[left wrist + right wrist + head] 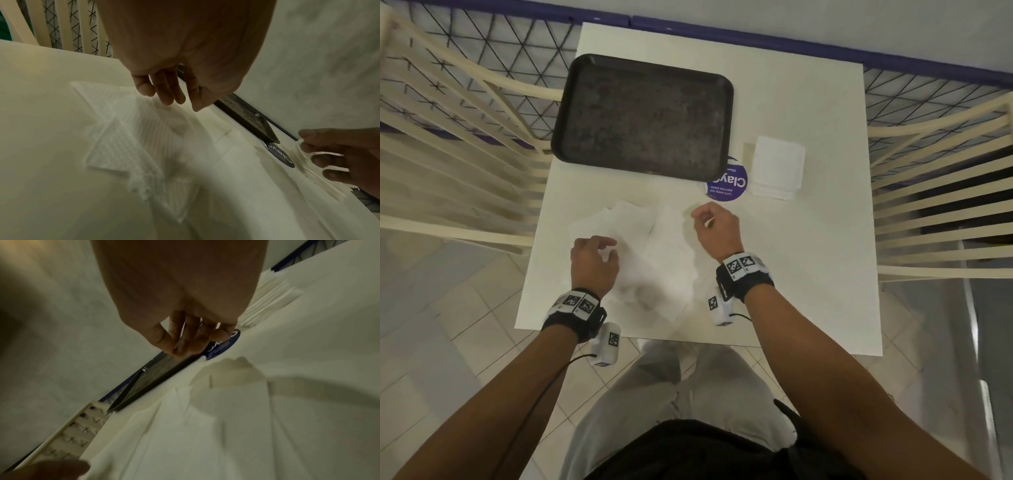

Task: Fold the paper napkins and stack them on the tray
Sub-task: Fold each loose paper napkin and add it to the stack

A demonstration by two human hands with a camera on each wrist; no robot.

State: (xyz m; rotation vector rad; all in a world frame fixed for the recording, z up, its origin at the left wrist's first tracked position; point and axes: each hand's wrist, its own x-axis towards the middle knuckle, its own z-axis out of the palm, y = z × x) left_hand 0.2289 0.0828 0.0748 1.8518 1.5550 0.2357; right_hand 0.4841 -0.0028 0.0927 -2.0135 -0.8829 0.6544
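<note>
While both hands hover, the open napkin point(643, 253) lies flat between them.
Left hand point(594, 262) and right hand point(717, 229) hang loosely curled, holding nothing; the tray point(643, 116) waits beyond on the bench point(808, 274).

White table point(808, 102) bears black tray point(643, 113), napkin stack point(777, 168), loose napkins point(654, 253), round sticker point(732, 186).

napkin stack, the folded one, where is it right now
In the head view the folded napkin stack sits on the white table, right of the black tray and beside the purple round sticker, beyond the right hand.
</note>
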